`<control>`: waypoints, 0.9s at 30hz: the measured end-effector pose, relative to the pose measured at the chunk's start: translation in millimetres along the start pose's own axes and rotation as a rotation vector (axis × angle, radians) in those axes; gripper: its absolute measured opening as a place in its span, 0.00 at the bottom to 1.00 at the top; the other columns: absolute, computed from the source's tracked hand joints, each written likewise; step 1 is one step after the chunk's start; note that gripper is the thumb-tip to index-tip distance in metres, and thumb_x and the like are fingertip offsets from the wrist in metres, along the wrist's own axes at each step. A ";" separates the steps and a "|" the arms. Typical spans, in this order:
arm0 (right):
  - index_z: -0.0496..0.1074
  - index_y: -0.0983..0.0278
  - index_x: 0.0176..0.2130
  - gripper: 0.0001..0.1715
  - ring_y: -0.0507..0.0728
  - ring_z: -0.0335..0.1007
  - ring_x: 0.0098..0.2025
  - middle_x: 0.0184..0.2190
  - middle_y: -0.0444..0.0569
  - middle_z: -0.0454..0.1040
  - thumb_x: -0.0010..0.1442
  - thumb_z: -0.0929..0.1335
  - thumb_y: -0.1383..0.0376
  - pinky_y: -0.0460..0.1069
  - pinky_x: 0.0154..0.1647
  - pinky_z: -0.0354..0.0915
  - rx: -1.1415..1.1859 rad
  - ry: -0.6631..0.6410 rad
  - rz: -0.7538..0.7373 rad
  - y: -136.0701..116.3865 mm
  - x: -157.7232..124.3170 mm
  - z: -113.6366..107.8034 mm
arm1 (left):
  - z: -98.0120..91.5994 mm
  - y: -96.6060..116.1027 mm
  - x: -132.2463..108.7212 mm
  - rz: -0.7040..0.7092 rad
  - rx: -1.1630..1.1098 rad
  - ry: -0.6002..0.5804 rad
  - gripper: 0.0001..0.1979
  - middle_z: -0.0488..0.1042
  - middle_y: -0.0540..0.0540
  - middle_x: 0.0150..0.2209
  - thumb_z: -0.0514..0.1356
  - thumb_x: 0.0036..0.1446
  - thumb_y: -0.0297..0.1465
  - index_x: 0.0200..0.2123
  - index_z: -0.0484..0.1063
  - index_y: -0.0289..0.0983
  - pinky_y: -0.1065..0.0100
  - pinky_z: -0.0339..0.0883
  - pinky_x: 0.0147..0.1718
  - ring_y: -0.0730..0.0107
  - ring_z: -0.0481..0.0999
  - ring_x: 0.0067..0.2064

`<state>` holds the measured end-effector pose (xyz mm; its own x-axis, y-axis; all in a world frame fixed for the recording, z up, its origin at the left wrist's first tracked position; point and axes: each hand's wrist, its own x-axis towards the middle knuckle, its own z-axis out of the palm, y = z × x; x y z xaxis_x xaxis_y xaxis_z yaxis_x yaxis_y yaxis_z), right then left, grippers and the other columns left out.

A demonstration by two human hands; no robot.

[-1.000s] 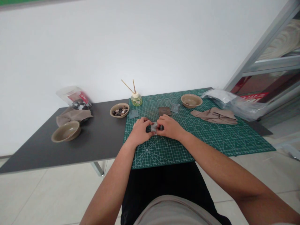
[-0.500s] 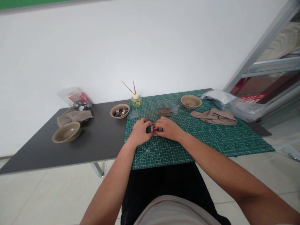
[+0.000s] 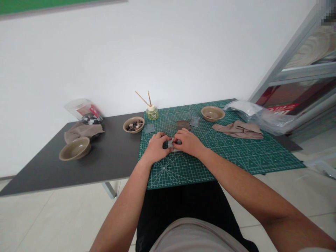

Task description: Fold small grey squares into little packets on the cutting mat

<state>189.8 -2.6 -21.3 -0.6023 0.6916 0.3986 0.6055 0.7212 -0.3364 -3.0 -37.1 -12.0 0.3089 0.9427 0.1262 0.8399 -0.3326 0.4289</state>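
Over the green cutting mat (image 3: 168, 175), my left hand (image 3: 158, 147) has its thumb and fingers closed around the left side of a small grey piece (image 3: 170, 144). From the other side my right hand (image 3: 189, 142) pinches at the same piece, fingertips pressed close together. Fingers partly cover it, so its exact kind cannot be told. Something pale and flat (image 3: 177, 150) shows just beneath the fingertips. Behind the hands lie a brown square sheet (image 3: 183, 125) and a translucent grey square (image 3: 195, 121). Another grey-blue square (image 3: 149, 128) rests beyond my left hand.
A bowl of small dark and pale pieces (image 3: 133, 125) stands left of the reed diffuser (image 3: 152, 112). Another bowl (image 3: 212, 113), a brown cloth (image 3: 237, 130) and a plastic bag (image 3: 259, 115) are at right. Far left are a bowl (image 3: 75, 148), a cloth (image 3: 84, 130) and a clear container (image 3: 85, 110).
My right fingers have shifted slightly over the grey piece, and more of it and of the pale flat thing beneath now shows. Both hands stay together in the same place.
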 end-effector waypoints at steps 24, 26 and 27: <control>0.66 0.61 0.26 0.10 0.57 0.62 0.35 0.29 0.46 0.71 0.55 0.71 0.66 0.52 0.43 0.59 0.039 -0.020 -0.081 -4.8 0.2 -0.2 | -2.2 1.0 -1.1 0.018 0.018 -0.001 0.18 0.67 0.46 0.52 0.65 0.51 0.35 0.46 0.71 0.44 0.54 0.61 0.55 0.57 0.66 0.53; 0.67 0.62 0.27 0.08 0.56 0.63 0.35 0.30 0.45 0.73 0.57 0.70 0.67 0.52 0.45 0.59 0.087 -0.055 -0.135 -5.1 0.3 -0.5 | -2.2 1.0 -1.1 0.026 0.030 -0.007 0.17 0.67 0.45 0.52 0.65 0.51 0.36 0.46 0.71 0.43 0.54 0.61 0.54 0.56 0.66 0.53; 0.68 0.62 0.28 0.08 0.55 0.63 0.35 0.31 0.45 0.73 0.57 0.70 0.68 0.52 0.45 0.59 0.088 -0.052 -0.126 -5.1 0.3 -0.6 | -2.3 1.1 -1.1 0.027 0.033 -0.009 0.17 0.67 0.45 0.52 0.65 0.51 0.37 0.46 0.71 0.43 0.53 0.61 0.54 0.56 0.66 0.53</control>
<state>186.9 -6.2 -19.0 -0.6982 0.5951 0.3979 0.4774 0.8013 -0.3606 -3.3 -38.4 -9.6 0.3355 0.9331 0.1293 0.8456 -0.3588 0.3953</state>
